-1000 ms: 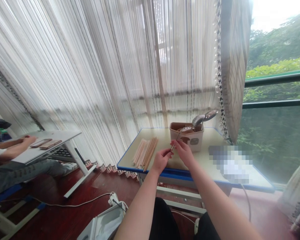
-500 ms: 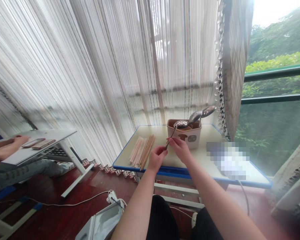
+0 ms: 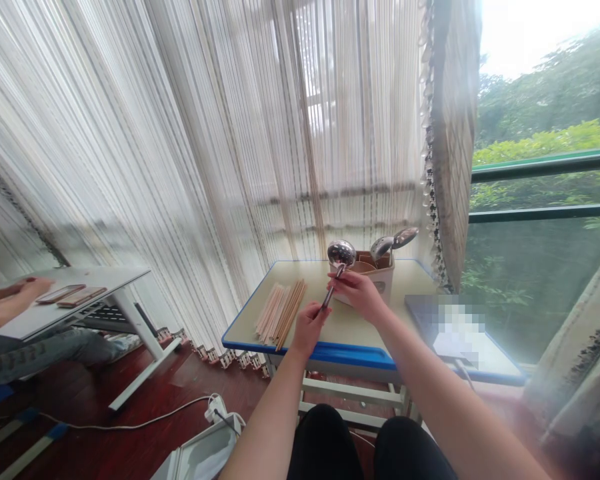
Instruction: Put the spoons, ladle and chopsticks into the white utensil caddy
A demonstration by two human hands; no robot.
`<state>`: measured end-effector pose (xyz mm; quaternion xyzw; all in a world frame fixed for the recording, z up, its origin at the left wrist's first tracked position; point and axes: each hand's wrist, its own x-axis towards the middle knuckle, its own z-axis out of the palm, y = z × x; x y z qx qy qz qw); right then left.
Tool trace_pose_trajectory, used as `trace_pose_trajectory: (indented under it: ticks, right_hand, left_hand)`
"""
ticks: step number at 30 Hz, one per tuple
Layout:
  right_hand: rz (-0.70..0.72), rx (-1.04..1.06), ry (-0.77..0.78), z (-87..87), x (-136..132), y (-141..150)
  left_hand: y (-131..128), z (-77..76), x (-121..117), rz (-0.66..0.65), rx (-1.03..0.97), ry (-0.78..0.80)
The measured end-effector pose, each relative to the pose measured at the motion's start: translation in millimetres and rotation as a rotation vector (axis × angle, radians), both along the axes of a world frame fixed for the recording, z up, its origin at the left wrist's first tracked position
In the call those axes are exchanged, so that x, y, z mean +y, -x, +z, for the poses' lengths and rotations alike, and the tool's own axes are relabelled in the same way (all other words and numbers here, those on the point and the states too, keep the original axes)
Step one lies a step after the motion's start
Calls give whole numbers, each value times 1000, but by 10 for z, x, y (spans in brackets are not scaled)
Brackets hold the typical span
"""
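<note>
A metal slotted ladle with a round, perforated bowl is held up in front of me, bowl at the top. My left hand is closed around the lower end of its handle. Higher on the handle, near the bowl, my right hand grips it with the fingers. Just behind stands a brown-rimmed utensil holder, partly covered by my right hand. Two more metal utensils, a perforated ladle and another spoon-like one, stick out of it.
Bundled chopsticks lie left on the blue-edged table. A blurred-out object with a cable lies on the right. Below left are a white bin and a power strip. Another person's hands rest at a neighbouring table.
The slotted ladle has moved left, away from over the holder, and turned so that its perforated bowl faces me. Both hands still hold its handle. The view has shifted slightly.
</note>
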<state>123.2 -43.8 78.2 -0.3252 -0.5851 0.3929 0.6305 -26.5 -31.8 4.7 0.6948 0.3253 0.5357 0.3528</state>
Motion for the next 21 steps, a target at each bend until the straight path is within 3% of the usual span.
trace_pose_trajectory:
  ticks: [4, 6, 8, 12, 15, 21]
  right_hand:
    - [-135, -17, -17, 131, -113, 51]
    - [-221, -72, -48, 240, -211, 55]
    - [-267, -136, -59, 359, -328, 42]
    - [-246, -151, -48, 556, -568, -14]
    - [-165, -76, -34, 659, -733, -69]
    - [-153, -73, -36, 813, -1111, -277]
  left_hand:
    - [-63, -29, -163, 279, 78, -200]
    - [-92, -49, -294, 440, 22, -259]
    - [-114, -42, -450, 511, -26, -282]
    - [-173, 88, -763, 430, -12, -289]
    - [-273, 213, -949, 359, -102, -205]
    - [-579, 335, -1262, 77, -274, -25]
